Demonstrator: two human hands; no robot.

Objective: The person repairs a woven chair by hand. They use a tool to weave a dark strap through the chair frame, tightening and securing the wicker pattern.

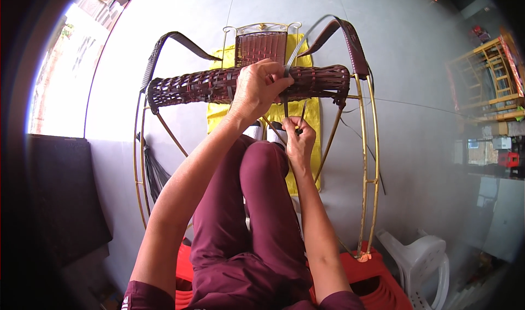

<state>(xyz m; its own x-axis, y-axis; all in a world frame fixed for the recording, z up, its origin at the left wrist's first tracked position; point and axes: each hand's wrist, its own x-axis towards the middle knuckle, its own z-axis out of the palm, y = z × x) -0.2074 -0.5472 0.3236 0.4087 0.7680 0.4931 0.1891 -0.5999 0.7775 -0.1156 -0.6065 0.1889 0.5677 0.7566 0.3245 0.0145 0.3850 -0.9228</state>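
- A chair with a slim gold-coloured metal frame (363,162) stands in front of the seated person, its uprights on either side of the legs.
- A dark brown and reddish woven band, rounded like a roll (191,87), runs across the frame above the person's knees.
- A long, flat, dark grey strip (310,35) arcs up above the band near the right armrest, comes down across its front and hangs below it.
- The left hand (261,88) lies against the woven band, right of its middle, thumb and fingers pinching the strip there.
- The right hand (299,137) is just below the band, its fingertips pinching the strip's lower stretch; a thin, dark, pointed piece (303,113) sticks up from the same hand, its kind unclear.
- Beyond the band stands a reddish-brown woven back panel (261,47), with curved, dark-wrapped armrests (350,39) to either side.
- A bright yellow cloth or sheet (309,170) lies on the grey floor (415,146) beneath the chair.
- A bundle of dark strips (156,170) hangs at the frame's left side.
- Red plastic stools (391,288) and a white plastic chair (418,255) stand at lower right.
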